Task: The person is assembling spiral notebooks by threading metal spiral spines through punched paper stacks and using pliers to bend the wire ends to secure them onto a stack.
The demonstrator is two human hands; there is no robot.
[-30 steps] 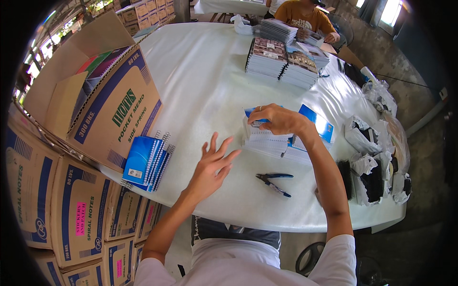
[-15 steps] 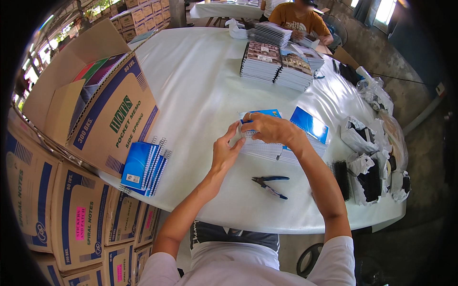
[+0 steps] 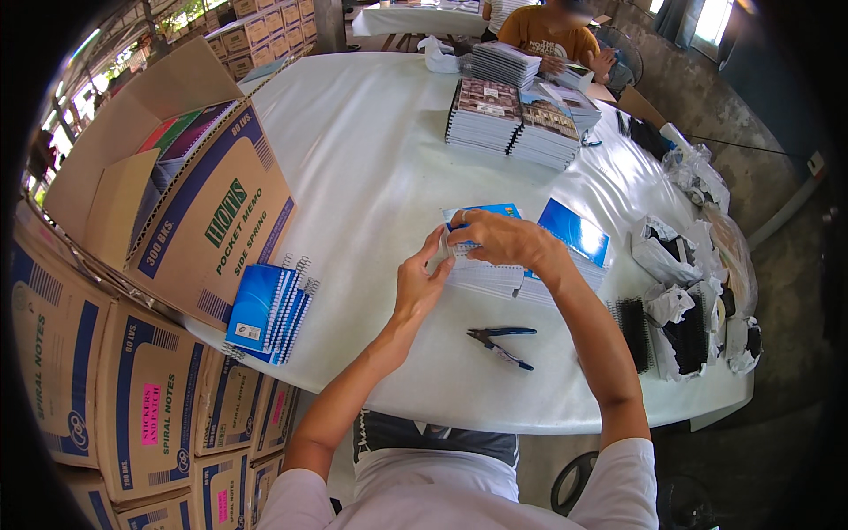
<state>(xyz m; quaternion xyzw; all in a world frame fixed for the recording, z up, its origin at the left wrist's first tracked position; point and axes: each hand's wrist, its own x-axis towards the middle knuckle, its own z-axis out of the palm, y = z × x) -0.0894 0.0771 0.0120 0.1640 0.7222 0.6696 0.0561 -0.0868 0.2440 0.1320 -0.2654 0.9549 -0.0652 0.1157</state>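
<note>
My left hand (image 3: 420, 276) and my right hand (image 3: 496, 237) meet over the front left of a stack of blue-covered memo pads (image 3: 486, 280). Both are closed, with fingertips pinching a thin, pale-edged memo pad (image 3: 444, 253) between them. Much of that pad is hidden behind the fingers. Right of this stack and touching it is another blue-covered stack (image 3: 572, 227). Cutting pliers (image 3: 501, 345) with dark handles lie nearer me on the white-covered table. To the left, several spiral-bound blue memo pads (image 3: 265, 311) are piled beside a carton.
An open carton (image 3: 216, 216) with notebooks inside stands left, above stacked closed cartons (image 3: 146, 397). Bags of black binding coils (image 3: 685, 327) line the right edge. Thick bound books (image 3: 481, 119) stand at the back, before a seated co-worker (image 3: 548, 35).
My hands stay almost in place, with only slight finger movement at the pad. Across the table, the co-worker has raised one hand away from the books.
</note>
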